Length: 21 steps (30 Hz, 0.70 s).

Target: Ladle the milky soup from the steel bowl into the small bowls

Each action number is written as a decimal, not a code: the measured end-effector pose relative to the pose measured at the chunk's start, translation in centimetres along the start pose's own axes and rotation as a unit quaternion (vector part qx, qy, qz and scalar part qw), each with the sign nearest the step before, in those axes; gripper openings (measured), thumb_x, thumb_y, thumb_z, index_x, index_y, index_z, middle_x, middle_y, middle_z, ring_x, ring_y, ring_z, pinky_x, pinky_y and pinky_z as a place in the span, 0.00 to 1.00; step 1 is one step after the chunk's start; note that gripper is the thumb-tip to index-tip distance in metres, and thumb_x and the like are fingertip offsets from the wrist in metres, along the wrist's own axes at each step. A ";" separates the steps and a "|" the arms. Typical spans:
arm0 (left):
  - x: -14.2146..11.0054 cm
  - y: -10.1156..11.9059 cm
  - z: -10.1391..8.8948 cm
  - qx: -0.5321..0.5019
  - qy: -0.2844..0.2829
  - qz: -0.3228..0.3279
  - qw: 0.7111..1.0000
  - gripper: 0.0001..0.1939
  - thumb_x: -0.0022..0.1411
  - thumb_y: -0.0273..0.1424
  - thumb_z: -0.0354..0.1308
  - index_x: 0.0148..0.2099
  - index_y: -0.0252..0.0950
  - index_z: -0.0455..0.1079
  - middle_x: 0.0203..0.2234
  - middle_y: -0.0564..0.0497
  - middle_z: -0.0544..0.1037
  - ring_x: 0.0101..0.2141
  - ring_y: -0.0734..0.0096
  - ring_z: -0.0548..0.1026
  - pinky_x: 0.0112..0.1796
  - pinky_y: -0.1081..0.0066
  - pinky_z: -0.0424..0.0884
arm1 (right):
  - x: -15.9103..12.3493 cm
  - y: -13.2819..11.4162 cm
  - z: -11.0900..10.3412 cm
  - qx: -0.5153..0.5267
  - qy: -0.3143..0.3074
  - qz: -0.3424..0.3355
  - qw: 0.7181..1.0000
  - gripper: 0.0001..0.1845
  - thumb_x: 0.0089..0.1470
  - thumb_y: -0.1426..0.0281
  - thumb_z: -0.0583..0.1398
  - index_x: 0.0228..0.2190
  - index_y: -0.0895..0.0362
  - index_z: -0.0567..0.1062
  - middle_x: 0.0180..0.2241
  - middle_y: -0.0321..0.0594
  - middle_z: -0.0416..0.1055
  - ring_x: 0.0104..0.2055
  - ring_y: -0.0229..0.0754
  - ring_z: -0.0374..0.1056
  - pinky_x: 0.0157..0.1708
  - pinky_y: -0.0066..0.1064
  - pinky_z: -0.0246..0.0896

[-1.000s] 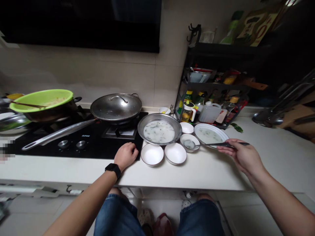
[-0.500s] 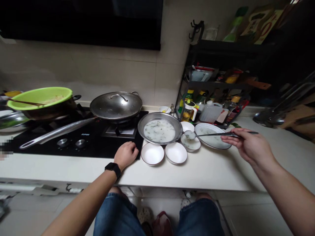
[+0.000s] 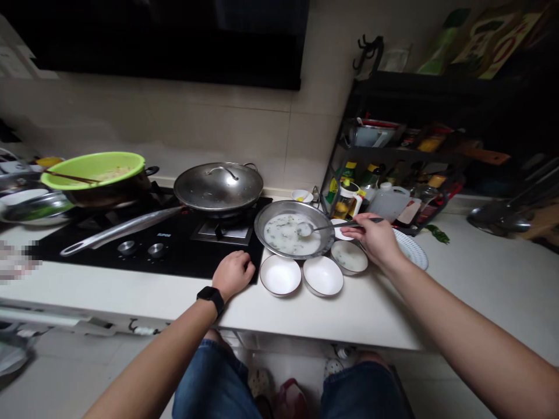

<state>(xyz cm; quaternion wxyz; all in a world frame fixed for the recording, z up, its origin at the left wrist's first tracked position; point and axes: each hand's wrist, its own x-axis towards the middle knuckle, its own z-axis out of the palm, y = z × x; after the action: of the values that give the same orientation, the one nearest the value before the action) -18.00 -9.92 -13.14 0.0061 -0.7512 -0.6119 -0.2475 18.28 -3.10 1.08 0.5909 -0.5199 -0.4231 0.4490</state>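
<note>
Right hand (image 3: 376, 238): fingers narrow, pinching light, stiff spoon (image 3: 336, 226) by thin handle, tip in steel basin (image 3: 293, 205); left hand (image 3: 233, 273) empty, loosely curled, at basin's 8 o'clock.

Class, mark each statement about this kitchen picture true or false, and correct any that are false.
1. The right hand holds a spoon, its bowl over the steel basin of pale soup. True.
2. The left hand grips chopsticks. False: it rests empty at the edge of the black hob.
3. The two white bowls nearest the person are full of soup. False: they look empty.
4. The wok on the hob has a lid on. True.
</note>
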 end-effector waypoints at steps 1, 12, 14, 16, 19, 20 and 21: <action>0.0 0.0 0.0 -0.001 0.002 0.001 1.000 0.11 0.67 0.30 0.52 0.30 0.41 0.67 0.31 0.47 0.75 0.36 0.60 0.74 0.41 0.62 0.68 | 0.0 0.6 0.6 -0.023 -0.021 -0.018 0.999 0.08 0.58 0.72 0.65 0.30 0.53 0.71 0.22 0.33 0.74 0.25 0.42 0.80 0.29 0.32 0.80; -0.1 -0.1 0.2 0.002 0.000 0.001 1.000 0.11 0.67 0.30 0.52 0.30 0.40 0.66 0.31 0.47 0.76 0.37 0.61 0.74 0.42 0.63 0.68 | -3.3 1.3 1.0 -0.374 -0.238 -0.586 0.678 0.08 0.66 0.73 0.58 0.44 0.53 0.77 0.43 0.49 0.80 0.46 0.50 0.79 0.45 0.43 0.79; -0.1 -0.2 0.2 0.001 0.002 0.002 1.000 0.11 0.67 0.30 0.53 0.30 0.40 0.66 0.31 0.47 0.76 0.37 0.61 0.74 0.42 0.63 0.68 | -3.7 1.5 0.8 -0.399 -0.258 -0.598 0.645 0.09 0.67 0.74 0.58 0.44 0.54 0.77 0.43 0.49 0.81 0.44 0.50 0.80 0.42 0.40 0.80; -0.1 -0.2 0.2 -0.001 0.006 0.002 1.000 0.11 0.67 0.30 0.52 0.30 0.41 0.66 0.31 0.47 0.76 0.37 0.61 0.74 0.41 0.63 0.68 | -4.1 1.3 -0.1 -0.397 -0.236 -0.586 0.665 0.09 0.68 0.73 0.57 0.43 0.53 0.77 0.42 0.49 0.81 0.44 0.49 0.80 0.42 0.40 0.80; -0.1 -0.2 0.2 -0.005 0.009 0.005 1.000 0.11 0.67 0.30 0.52 0.30 0.41 0.66 0.30 0.48 0.75 0.36 0.61 0.74 0.41 0.63 0.67 | -4.8 0.0 -3.2 -0.365 -0.143 -0.514 0.763 0.09 0.70 0.68 0.56 0.41 0.52 0.78 0.40 0.47 0.81 0.44 0.49 0.80 0.46 0.43 0.78; -0.1 -0.2 0.2 -0.005 0.010 0.006 1.000 0.11 0.67 0.30 0.52 0.30 0.41 0.66 0.30 0.48 0.75 0.36 0.61 0.74 0.41 0.63 0.67 | -5.2 -0.6 -4.6 -0.352 -0.107 -0.480 0.797 0.09 0.70 0.65 0.57 0.40 0.51 0.78 0.38 0.46 0.81 0.43 0.49 0.80 0.46 0.43 0.77; -0.1 -0.2 0.2 -0.006 0.010 0.007 1.000 0.11 0.67 0.30 0.52 0.29 0.41 0.66 0.30 0.48 0.75 0.36 0.61 0.74 0.40 0.63 0.67 | -5.5 -1.1 -6.1 -0.342 -0.074 -0.439 0.828 0.10 0.70 0.62 0.57 0.41 0.51 0.78 0.38 0.45 0.82 0.41 0.49 0.81 0.45 0.42 0.77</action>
<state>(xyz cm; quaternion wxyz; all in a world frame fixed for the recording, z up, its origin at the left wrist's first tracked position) -18.13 -9.87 -13.36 0.0094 -0.7526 -0.6054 -0.2586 22.96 -9.93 1.37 0.4768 -0.4135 -0.7757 0.0066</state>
